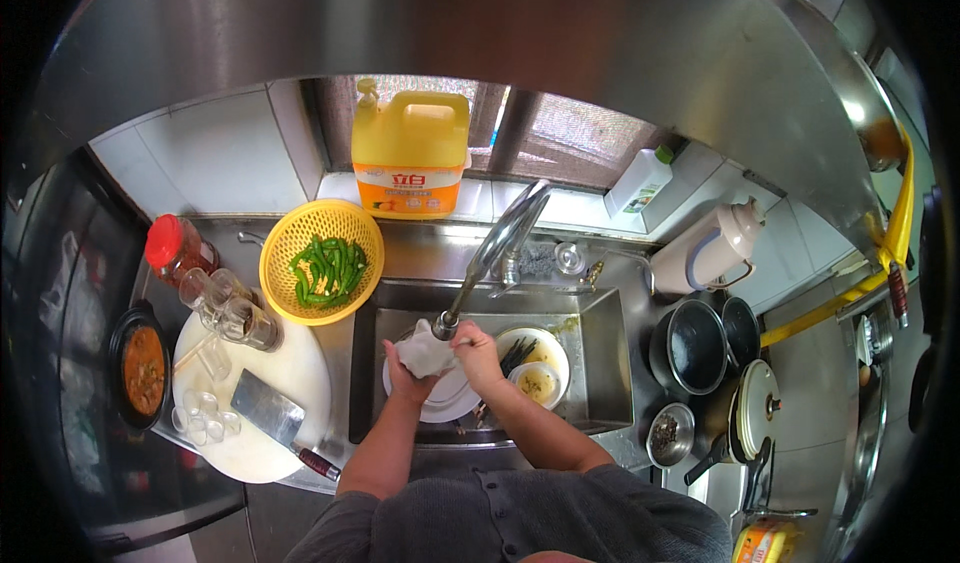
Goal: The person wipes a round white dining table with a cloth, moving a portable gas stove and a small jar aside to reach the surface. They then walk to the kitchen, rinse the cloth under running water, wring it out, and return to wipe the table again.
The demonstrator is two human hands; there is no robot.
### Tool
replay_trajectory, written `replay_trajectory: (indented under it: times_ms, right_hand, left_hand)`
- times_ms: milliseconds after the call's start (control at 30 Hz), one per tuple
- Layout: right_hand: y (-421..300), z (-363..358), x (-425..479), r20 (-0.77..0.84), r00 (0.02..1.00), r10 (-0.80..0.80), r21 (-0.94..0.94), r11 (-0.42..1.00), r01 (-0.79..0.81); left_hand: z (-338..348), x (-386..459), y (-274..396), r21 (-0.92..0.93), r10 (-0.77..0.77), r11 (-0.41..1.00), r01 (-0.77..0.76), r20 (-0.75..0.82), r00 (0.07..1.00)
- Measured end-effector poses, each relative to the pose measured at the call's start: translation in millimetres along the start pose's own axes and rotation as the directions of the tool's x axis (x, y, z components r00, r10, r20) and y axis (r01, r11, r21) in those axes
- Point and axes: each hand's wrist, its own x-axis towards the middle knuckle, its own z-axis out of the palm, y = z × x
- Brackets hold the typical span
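Observation:
Under the spout of the chrome faucet (480, 263), a crumpled white cloth (421, 351) is between my two hands, over the steel sink (604, 360). My left hand (409, 381) cups it from the left and below. The fingers of my right hand (480, 356) pinch its right side. Below them, in the basin, is a white plate (448, 398), partly covered by my hands and the cloth. To its right sit a larger white dish (556, 353), dark chopsticks (517, 354) and a small bowl (538, 384) with yellowish residue.
A yellow basket (274, 263) of green chillies (330, 270) stands left of the sink. A cleaver (268, 405) and several glasses (206, 420) lie on a round white cutting board (307, 368). Dark pots (688, 347) and a vacuum flask (705, 251) stand right. A yellow detergent jug (410, 154) is behind.

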Motion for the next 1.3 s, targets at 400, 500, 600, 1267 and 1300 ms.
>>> replay_trajectory:
  times_ms: [400, 500, 600, 1267, 1300]
  right_hand:
    - [-26, 39, -15, 0.286, 0.845, -0.452, -0.766, 0.422, 0.485]
    - [-19, 46, -12, 0.203, 0.822, -0.532, -0.798, 0.397, 0.453]
    - [-14, 51, -8, 0.096, 0.908, -0.408, -0.812, 0.496, 0.309]
    - [-16, 22, 53, 0.303, 0.940, -0.157, -0.542, 0.783, 0.305]
    - [-21, 20, 52, 0.299, 0.941, -0.158, -0.540, 0.785, 0.303]
  left_hand:
    - [-10, 48, -21, -0.002, 0.131, 0.991, -0.133, 0.171, 0.977]
    - [-16, 52, -30, 0.084, 0.162, 0.983, -0.162, 0.000, 0.987]
    - [-20, 50, -29, 0.144, 0.106, 0.986, -0.083, -0.165, 0.981]
    - [2, 5, 31, 0.936, 0.219, 0.277, -0.219, 0.161, 0.962]
    - [6, 7, 27, 0.937, 0.252, 0.264, -0.229, 0.162, 0.954]
